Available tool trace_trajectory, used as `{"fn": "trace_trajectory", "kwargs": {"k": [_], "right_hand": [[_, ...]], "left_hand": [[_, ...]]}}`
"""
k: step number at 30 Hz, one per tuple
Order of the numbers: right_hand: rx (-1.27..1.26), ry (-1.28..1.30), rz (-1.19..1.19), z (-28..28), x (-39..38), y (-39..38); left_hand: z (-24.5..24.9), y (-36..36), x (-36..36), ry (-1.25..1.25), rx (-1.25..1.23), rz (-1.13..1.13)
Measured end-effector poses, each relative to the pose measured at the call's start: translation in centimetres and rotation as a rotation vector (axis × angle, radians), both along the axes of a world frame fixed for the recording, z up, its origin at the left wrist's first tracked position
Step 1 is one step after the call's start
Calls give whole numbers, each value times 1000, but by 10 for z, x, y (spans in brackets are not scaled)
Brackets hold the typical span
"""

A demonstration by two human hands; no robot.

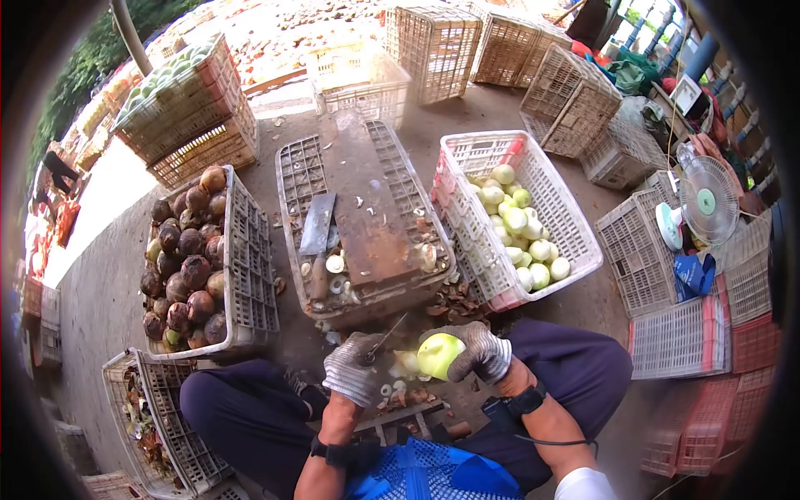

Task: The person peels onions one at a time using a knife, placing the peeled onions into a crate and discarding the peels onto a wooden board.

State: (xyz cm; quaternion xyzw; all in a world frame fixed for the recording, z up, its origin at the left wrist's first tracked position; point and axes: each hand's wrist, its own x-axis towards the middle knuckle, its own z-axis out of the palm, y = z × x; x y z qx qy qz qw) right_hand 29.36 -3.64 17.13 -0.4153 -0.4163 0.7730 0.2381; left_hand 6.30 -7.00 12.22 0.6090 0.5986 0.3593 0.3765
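above littered ground, pale peeled nut (pixel 442 356) between gloved hands (pixel 414 359).

Round yellow-green fruit (pixel 440 357) in right grip (pixel 485 353); tilted knife (pixel 391 332), left grip (pixel 352 367).

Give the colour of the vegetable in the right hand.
The vegetable in the right hand is yellow-green; best seen in the head view.

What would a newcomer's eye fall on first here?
Probably the bright green peeled bulb in the right hand, low and centre, near the blade in the left hand. Then the left crate of dark, brown-skinned bulbs and the right crate of pale, peeled ones.
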Motion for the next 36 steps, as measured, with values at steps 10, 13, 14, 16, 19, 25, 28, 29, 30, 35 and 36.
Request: {"fn": "trace_trajectory", "kwargs": {"k": [10,13,14,16,19,25,28,29,30,35,36], "right_hand": [[596,-424,426,-37,-17,4],[624,-537,484,-36,-23,3],[606,-565,476,-37,-25,1],[582,-560,442,-37,-26,-3],[565,-461,390,-30,-25,-6],[632,-385,371,-4,-25,0],[556,-399,348,0,-19,3],[512,-415,330,-1,-16,3],[467,-430,310,-3,-13,3],[533,-443,187,-26,-2,-1],[560,-443,211,-21,-2,1]], "left_hand": [[8,1,15,95,276,-205],[3,1,15,78,290,-128],[1,1,15,73,283,-108],[-8,4,14,157,319,-62],[-12,4,11,60,193,59],[-26,8,-5,202,48,195],[-21,6,-7,44,53,133],[-7,5,-5,156,154,35],[4,3,-4,268,255,-61],[14,-4,-3,560,360,-303],[16,-3,-3,583,350,-315]]}}
